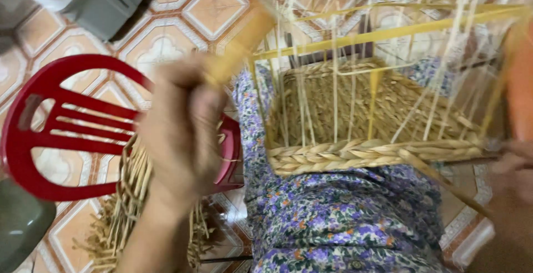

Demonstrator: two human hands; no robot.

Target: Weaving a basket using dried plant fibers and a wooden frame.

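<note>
The basket (366, 134) is woven from dry, matt straw-coloured fibre, its braided rim (377, 155) rough and ribbed. Loose strands (125, 206) look coarse. The red chair (61, 134) is smooth, glossy plastic. The floral garment (333, 217) is soft printed cloth. The floor tiles (214, 6) are glazed, patterned ceramic.

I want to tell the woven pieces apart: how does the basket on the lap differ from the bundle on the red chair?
The basket is a boxy piece with a braided rim and loose upright strands; the bundle is a loose heap of plaited lengths. The basket rests on the flowered lap, the bundle hangs off the red chair. Both look like pale straw.
</note>
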